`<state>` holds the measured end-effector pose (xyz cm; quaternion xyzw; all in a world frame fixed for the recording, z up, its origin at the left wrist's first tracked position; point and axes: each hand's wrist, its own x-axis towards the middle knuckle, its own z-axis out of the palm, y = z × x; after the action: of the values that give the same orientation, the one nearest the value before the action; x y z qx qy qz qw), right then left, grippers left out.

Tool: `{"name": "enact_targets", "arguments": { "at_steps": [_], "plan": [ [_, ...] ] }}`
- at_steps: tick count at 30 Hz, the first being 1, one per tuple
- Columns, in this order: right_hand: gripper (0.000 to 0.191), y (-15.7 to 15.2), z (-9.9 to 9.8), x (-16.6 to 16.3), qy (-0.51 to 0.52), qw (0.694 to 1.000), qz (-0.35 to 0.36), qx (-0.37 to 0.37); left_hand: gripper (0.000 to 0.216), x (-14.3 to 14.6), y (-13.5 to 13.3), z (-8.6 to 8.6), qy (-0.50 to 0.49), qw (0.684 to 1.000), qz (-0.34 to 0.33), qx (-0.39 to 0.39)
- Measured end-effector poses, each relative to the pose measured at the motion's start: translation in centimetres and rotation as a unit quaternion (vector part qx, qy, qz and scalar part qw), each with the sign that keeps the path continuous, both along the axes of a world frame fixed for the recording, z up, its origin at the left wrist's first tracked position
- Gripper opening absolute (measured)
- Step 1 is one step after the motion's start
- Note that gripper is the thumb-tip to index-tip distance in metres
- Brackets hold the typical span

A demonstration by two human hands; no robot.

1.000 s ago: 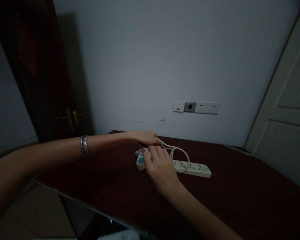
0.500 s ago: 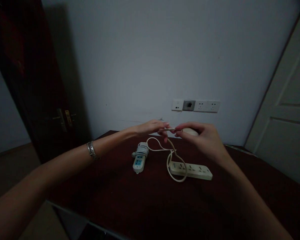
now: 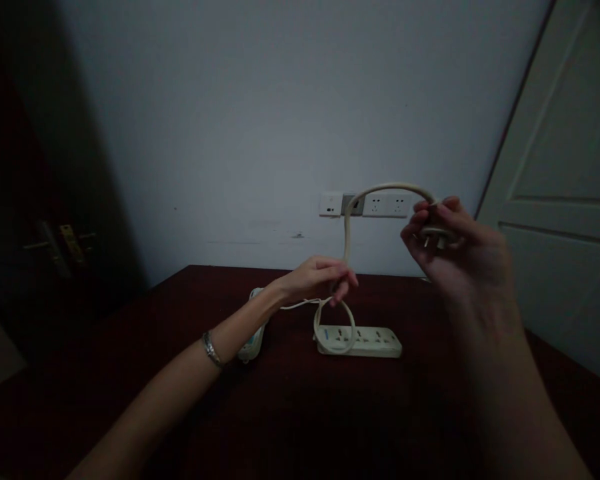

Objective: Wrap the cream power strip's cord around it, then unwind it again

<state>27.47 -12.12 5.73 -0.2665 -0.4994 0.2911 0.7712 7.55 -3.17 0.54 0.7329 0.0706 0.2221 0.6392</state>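
Note:
My right hand is closed on a white plug, raised at the right with its metal pins pointing down. From the plug a pale power cord arches left and drops to my left hand, whose fingers are closed around it. Below that hand the cord makes a loop over the left end of a long white power strip, which lies on the dark red table. A smaller power strip with blue sockets lies to the left, partly hidden behind my left forearm.
Wall sockets and a switch plate are set in the wall behind the table. A dark door with a brass handle is at the left, and a pale panelled door is at the right.
My right hand has moved right and up with the plug, turning its pins downward. The cord between my hands now forms a high arch. The view has shifted to the right.

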Motion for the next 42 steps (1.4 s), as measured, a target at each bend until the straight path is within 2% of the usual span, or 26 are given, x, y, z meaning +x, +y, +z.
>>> {"name": "enact_targets", "arguments": {
  "at_steps": [2,4,7,10,13,16,21,24,26,29,33,36,39,42],
  "plan": [
    [0.012,0.7,-0.3,2.1,0.025,0.999,-0.009,-0.03,0.031,-0.9,0.4,0.2,-0.031,0.999,0.028,0.001],
    [0.02,1.4,-0.6,4.0,-0.005,0.996,-0.035,-0.085,0.03,-1.9,0.6,0.4,-0.04,0.999,0.026,0.009],
    [0.033,2.1,-1.2,5.7,-0.147,0.971,-0.073,-0.176,0.028,-2.8,0.6,0.5,0.003,1.0,0.013,0.01],
    [0.041,2.9,-1.8,5.7,-0.266,0.936,-0.077,-0.216,0.026,-2.9,0.3,0.1,0.044,0.999,0.031,-0.005],
    [0.044,3.8,-2.3,4.6,-0.31,0.928,-0.071,-0.196,0.024,-2.7,0.3,-0.4,0.063,0.997,0.032,-0.023],
    [0.04,4.5,-2.7,3.4,-0.354,0.915,-0.116,-0.159,0.021,-2.7,0.8,-0.8,0.076,0.996,0.037,-0.04],
    [0.03,5.2,-3.2,1.3,-0.479,0.845,-0.223,-0.079,0.02,-2.4,1.2,-1.4,0.088,0.993,0.024,-0.07],
    [0.027,5.5,-3.3,0.2,-0.506,0.815,-0.282,-0.014,0.021,-2.3,1.2,-1.5,0.084,0.994,0.01,-0.075],
    [0.03,5.4,-3.3,-0.1,-0.499,0.809,-0.31,0.018,0.022,-2.5,1.3,-1.4,0.075,0.995,0.007,-0.07],
    [0.026,4.9,-3.1,-0.3,-0.477,0.819,-0.316,0.042,0.029,-3.0,1.8,-1.3,0.073,0.996,0.002,-0.052],
    [0.018,4.0,-2.7,-0.2,-0.462,0.825,-0.318,0.071,0.033,-3.7,2.5,-1.5,0.098,0.993,-0.059,-0.029],
    [0.018,3.6,-2.5,-0.3,-0.473,0.81,-0.334,0.089,0.029,-4.1,2.9,-1.8,0.114,0.989,-0.094,-0.008],
    [0.021,3.4,-2.4,-0.1,-0.497,0.789,-0.35,0.093,0.022,-4.2,2.8,-1.7,0.104,0.992,-0.075,0.004],
    [0.025,3.6,-2.4,0.6,-0.533,0.783,-0.318,0.04,0.019,-4.3,2.0,-0.9,0.111,0.993,-0.024,0.027]
  ]
}}
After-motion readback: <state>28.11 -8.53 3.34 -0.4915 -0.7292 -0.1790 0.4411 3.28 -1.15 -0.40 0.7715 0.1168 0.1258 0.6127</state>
